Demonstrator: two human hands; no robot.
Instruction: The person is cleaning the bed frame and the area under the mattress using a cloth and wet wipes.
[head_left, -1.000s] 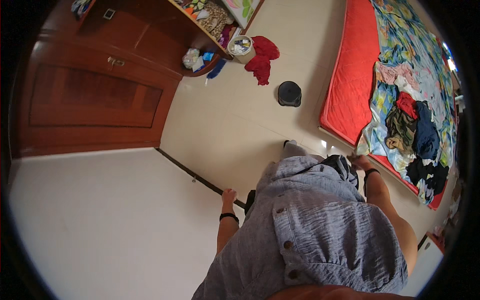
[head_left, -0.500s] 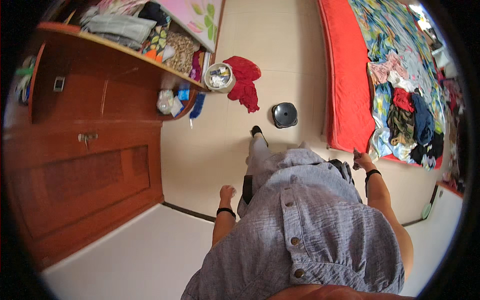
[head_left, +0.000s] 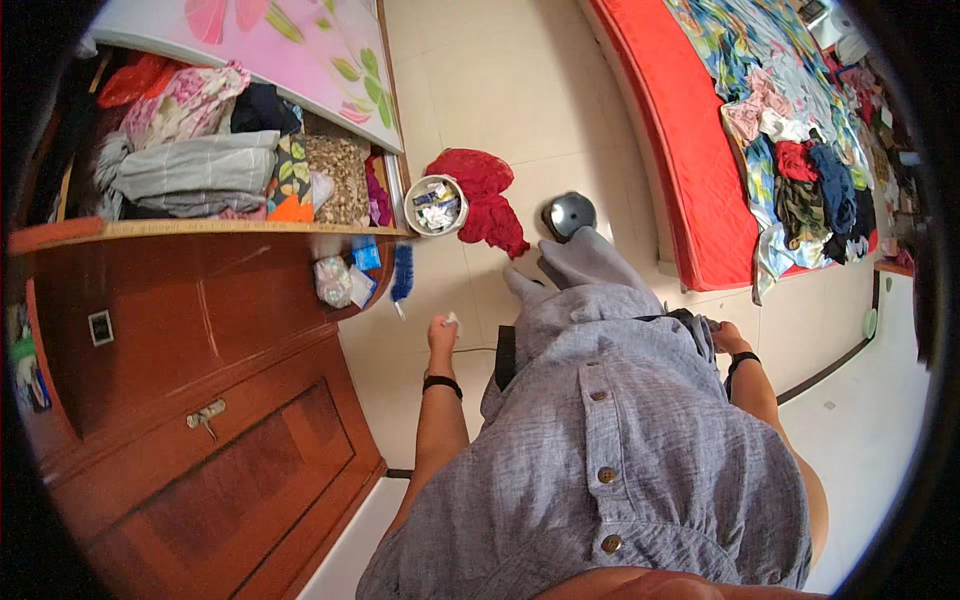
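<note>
My left hand (head_left: 441,334), with a dark band at the wrist, hangs at my left side, its fingers closed around a small white scrap (head_left: 452,321) that pokes out. It is nearest to the wooden cabinet's rounded shelf and the floor bin (head_left: 409,208), which holds several small packages. Beside my right hip, my right hand (head_left: 731,338) is closed, its fingertips partly hidden; what it holds I cannot make out. On the floor ahead, a red cloth (head_left: 490,212) lies crumpled against the bin. A dark round low object (head_left: 572,210) is partly covered by my trouser leg.
At the right stands a bed with a red mattress (head_left: 690,200), heaped with clothes (head_left: 800,190). Left is an open wardrobe compartment with folded grey fabric (head_left: 195,170). Below it are a blue duster (head_left: 402,270) and a wooden door (head_left: 240,470) with a key in its handle.
I have stepped forward and turned somewhat; the wardrobe and bin are nearer. My left arm reaches farther forward, and my right hand has drawn back closer to my hip.
</note>
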